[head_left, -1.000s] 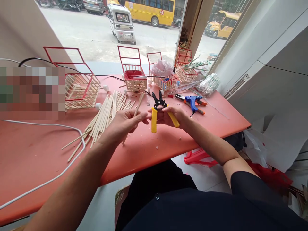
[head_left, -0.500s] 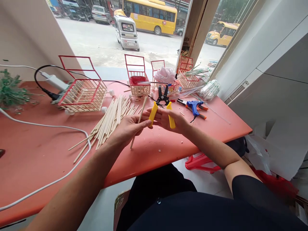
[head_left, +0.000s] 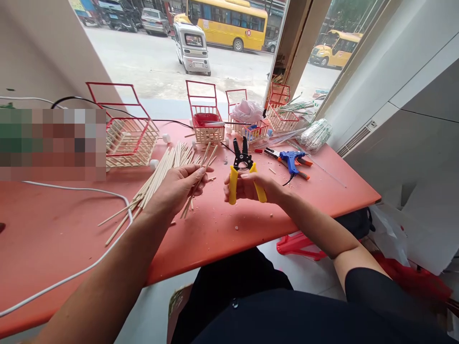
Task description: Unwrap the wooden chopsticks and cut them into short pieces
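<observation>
Two thin wooden sticks (head_left: 187,207) are pinched between the thumb and fingers of my left hand (head_left: 184,184), slanting up and away from me. My right hand (head_left: 256,186) is wrapped around the yellow handles of wire strippers (head_left: 244,165), whose black jaws point away and stand apart. A loose pile of wooden sticks (head_left: 158,177) lies on the table just left of and beneath my left hand. Small wood bits are scattered below both hands.
Small stick carts with red trim, one (head_left: 134,136) at left and one (head_left: 206,124) at centre, stand along the back of the red table (head_left: 215,248). A blue glue gun (head_left: 292,160) lies right. A white cable (head_left: 96,260) crosses the left side.
My hands have moved apart, the left one drawing left. It held one visible stick before and now shows two. The wire strippers have come slightly nearer to me.
</observation>
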Motion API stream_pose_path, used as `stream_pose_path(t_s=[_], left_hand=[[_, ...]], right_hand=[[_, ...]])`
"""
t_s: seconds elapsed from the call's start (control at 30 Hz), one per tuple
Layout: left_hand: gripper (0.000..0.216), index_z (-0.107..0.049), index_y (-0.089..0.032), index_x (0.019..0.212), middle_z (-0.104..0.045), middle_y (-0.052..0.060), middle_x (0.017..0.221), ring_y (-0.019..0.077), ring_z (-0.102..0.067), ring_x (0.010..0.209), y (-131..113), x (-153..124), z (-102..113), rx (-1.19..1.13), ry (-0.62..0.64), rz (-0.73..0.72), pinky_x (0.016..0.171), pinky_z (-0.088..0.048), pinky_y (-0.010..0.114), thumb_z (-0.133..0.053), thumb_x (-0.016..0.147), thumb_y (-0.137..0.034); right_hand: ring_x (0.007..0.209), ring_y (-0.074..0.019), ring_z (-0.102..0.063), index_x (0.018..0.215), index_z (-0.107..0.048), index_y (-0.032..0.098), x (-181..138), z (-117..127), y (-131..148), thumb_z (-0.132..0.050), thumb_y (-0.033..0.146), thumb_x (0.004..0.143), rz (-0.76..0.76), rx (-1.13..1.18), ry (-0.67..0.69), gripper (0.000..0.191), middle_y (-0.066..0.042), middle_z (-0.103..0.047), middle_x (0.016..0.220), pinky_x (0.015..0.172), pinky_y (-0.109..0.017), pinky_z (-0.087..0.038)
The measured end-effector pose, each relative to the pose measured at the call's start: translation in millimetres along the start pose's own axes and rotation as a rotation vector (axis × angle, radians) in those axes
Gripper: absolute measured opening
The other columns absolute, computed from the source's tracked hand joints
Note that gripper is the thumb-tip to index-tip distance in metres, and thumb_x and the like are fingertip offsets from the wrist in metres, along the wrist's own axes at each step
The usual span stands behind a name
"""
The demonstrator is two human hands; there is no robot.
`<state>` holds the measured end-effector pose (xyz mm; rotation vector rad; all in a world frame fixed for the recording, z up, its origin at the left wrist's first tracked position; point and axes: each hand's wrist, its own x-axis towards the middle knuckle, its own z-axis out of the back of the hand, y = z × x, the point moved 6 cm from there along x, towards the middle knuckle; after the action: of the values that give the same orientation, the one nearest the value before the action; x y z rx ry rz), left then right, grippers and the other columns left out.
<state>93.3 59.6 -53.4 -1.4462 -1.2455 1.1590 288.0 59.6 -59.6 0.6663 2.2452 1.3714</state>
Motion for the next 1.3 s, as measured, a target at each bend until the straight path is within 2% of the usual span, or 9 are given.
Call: stream_pose_path(t_s=[0.13,0.27,0.47,0.63,0.83,1.0,1.1,1.3], left_hand=[[0.034,-0.081,-0.01,0.085,-0.069,0.005,0.068,0.0103,-0.056,0.052,6,5,5,0.053,-0.027,0.042,0.048,-0.044,0.021,-0.097,0.068,-0.035],[0.035,-0.081,-0.01,0.085,-0.074,0.008,0.072,0.0115,-0.061,0.054,12,10,6,-0.043,0.001,0.128,0.049,-0.046,0.021,-0.101,0.066,-0.032],[0.026,-0.082,-0.009,0.084,-0.072,0.006,0.07,0.0106,-0.061,0.055,9,7,-3,-0.151,0.037,0.147,0.052,-0.047,0.02,-0.1,0.072,-0.022],[0.008,-0.081,-0.006,0.082,-0.069,0.006,0.066,0.0092,-0.061,0.053,9,5,-7,-0.206,-0.034,0.238,0.051,-0.047,0.017,-0.083,0.09,-0.005],[0.024,-0.081,-0.004,0.086,-0.067,0.007,0.066,0.0091,-0.061,0.051,10,2,-9,-0.232,-0.068,0.274,0.048,-0.047,0.016,-0.064,0.101,0.001],[0.01,-0.082,-0.005,0.091,-0.066,0.003,0.066,0.0072,-0.056,0.05,9,3,-12,-0.244,-0.016,0.234,0.048,-0.044,0.016,-0.074,0.096,0.0],[0.007,-0.081,-0.007,0.091,-0.068,0.003,0.07,0.0073,-0.061,0.056,6,5,-11,-0.294,0.004,0.148,0.057,-0.05,0.018,-0.08,0.09,0.0],[0.014,-0.072,-0.013,0.091,-0.08,0.008,0.082,0.0166,-0.079,0.073,4,5,-10,-0.342,-0.064,0.111,0.082,-0.066,0.032,-0.071,0.098,-0.001]], right_hand=[[0.093,-0.0232,-0.074,0.104,-0.068,0.018,-4,-6,-1,-0.079,0.057,0.09,-0.023,-0.026,0.038,0.043,-0.007,-0.073,0.097,0.098,-0.043,-0.062],[0.084,-0.0202,-0.069,0.103,-0.071,0.018,-8,-5,4,-0.074,0.076,0.093,-0.025,-0.112,-0.032,0.059,-0.005,-0.069,0.09,0.084,-0.037,-0.063],[0.078,-0.0178,-0.068,0.099,-0.073,0.016,-13,0,13,-0.067,0.084,0.096,-0.024,-0.233,-0.189,0.069,-0.005,-0.069,0.084,0.077,-0.032,-0.06],[0.072,-0.0181,-0.068,0.1,-0.075,0.015,-14,3,14,-0.066,0.09,0.092,-0.05,-0.248,-0.206,0.076,-0.005,-0.07,0.08,0.075,-0.032,-0.06],[0.077,-0.0191,-0.07,0.101,-0.076,0.013,-14,5,14,-0.06,0.085,0.1,-0.069,-0.223,-0.242,0.073,-0.007,-0.071,0.082,0.079,-0.033,-0.062],[0.077,-0.0185,-0.068,0.1,-0.079,0.013,-15,10,18,-0.06,0.075,0.105,-0.02,-0.196,-0.309,0.065,-0.007,-0.069,0.084,0.079,-0.032,-0.062],[0.076,-0.0188,-0.067,0.099,-0.08,0.013,-15,12,21,-0.059,0.071,0.107,0.008,-0.186,-0.345,0.062,-0.007,-0.068,0.084,0.08,-0.033,-0.062],[0.076,-0.0187,-0.067,0.099,-0.079,0.015,-16,11,21,-0.063,0.065,0.107,0.019,-0.17,-0.381,0.054,-0.005,-0.067,0.082,0.079,-0.032,-0.062]])
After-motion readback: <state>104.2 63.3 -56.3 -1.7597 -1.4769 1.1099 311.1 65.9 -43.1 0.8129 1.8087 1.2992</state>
